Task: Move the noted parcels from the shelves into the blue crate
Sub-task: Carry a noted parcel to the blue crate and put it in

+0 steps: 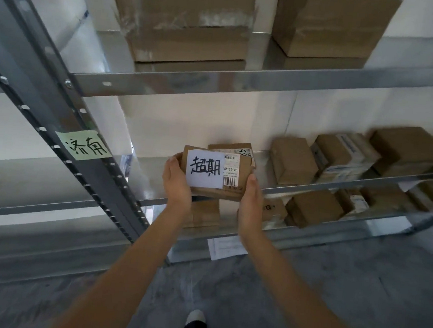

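We've got the noted parcel (235, 177) betw. both hands. Left hand (176, 179) & right hand (252, 197) clamp its sides, near the middle shelf (340, 187).

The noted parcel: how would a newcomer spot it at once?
Find the metal shelf rack, then its middle shelf, near the green sticky note on the upright. The parcel is at that shelf's front edge, held between the left hand and right hand. Unlike its neighbours, it carries a white note with handwritten characters.

One head-worn wide-angle view looks forward and down, close on the metal shelves (271, 81) and floor (329, 293).
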Demonstrator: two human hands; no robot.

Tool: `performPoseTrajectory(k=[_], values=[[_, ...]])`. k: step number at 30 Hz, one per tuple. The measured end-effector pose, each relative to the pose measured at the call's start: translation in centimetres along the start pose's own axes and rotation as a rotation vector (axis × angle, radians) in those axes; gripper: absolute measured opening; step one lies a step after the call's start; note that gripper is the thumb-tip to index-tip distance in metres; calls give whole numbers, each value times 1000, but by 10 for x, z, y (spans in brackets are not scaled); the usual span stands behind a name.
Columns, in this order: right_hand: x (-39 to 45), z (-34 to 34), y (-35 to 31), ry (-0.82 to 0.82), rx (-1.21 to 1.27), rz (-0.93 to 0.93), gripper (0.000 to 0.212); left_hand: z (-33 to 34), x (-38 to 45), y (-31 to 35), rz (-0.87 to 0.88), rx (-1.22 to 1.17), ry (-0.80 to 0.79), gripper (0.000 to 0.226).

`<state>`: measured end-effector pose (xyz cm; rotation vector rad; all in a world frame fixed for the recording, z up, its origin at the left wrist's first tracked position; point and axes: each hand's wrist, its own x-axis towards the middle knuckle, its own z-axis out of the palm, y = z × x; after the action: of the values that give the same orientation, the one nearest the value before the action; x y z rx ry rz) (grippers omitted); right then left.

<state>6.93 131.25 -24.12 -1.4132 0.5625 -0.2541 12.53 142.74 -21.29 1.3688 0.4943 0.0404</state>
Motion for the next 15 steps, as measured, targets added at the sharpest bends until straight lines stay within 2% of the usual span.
performPoseTrajectory(k=[4,7,12,15], values=[[-8,-57,-4,189,59,47,49,40,-50,-8,-57,-7,-165,43],[-15,-113,-9,310,130,43,41,70,-87,-27,-57,38,-315,42],[-39,-209,-3,489,206,87,45,121,-157,-77,-135,181,-596,56],[-54,-270,-2,600,218,86,45,157,-206,-99,-112,252,-688,58]])
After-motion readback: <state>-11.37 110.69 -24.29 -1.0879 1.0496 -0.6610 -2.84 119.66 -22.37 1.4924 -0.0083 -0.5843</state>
